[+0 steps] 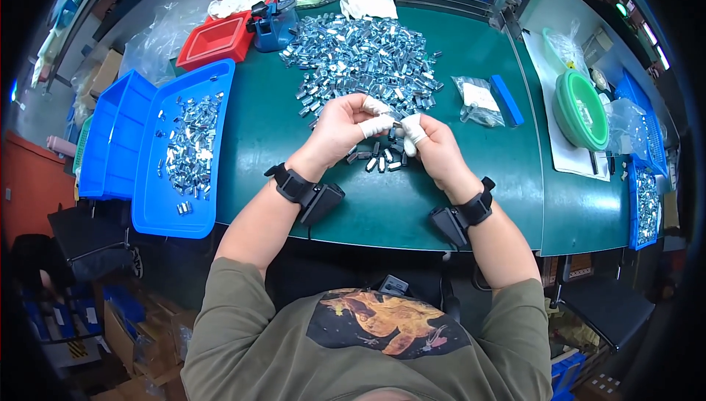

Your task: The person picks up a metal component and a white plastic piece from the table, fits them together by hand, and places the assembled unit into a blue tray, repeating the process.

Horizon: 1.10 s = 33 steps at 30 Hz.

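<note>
My left hand (340, 130) and my right hand (437, 152) meet over the middle of the green table, fingers pinched, with white finger covers on the fingertips. A small shiny metal part (396, 116) is pinched between them, mostly hidden by the fingers. Just below my fingertips lies a loose group of small metal parts (382, 158), some of them dark-looking. Beyond my hands spreads a big heap of silvery metal parts (364, 59). Each wrist carries a black strap with a small black box.
On the left, a blue tray (147, 210) with metal parts stands beside a blue bin (110, 132). Red trays (215, 42) and a blue tool (276, 29) are at the back left. A clear bag (478, 103), a blue bar (507, 99) and green basins (570, 118) are to the right.
</note>
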Motion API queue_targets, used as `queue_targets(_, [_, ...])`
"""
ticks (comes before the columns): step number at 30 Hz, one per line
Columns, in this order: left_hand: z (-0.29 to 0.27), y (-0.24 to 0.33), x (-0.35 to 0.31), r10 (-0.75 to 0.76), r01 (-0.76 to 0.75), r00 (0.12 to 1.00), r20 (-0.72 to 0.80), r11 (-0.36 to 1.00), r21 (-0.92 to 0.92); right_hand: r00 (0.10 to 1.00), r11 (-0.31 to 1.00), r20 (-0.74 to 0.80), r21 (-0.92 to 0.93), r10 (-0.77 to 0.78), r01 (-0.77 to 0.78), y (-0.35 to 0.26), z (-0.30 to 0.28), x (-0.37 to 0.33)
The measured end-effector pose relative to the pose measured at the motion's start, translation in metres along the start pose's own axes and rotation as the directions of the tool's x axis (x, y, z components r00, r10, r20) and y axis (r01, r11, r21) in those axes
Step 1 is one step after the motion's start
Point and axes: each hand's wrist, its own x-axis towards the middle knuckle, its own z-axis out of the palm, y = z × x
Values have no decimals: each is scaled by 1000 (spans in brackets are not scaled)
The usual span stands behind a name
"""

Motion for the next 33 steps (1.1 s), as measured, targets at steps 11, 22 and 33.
queue_targets(11, [2,1,-5,208,-220,975,73,911,348,985,944,130,295,114,-148,-8,3,-2])
queue_targets(22, [-7,-7,3,252,-252,968,4,965,75,969,939,168,264,181,-221,-4,-2,0])
queue_targets(33, [-16,-1,18,167,-86,986,-10,555,827,991,955,-75,283,111,-86,-4,-4,5])
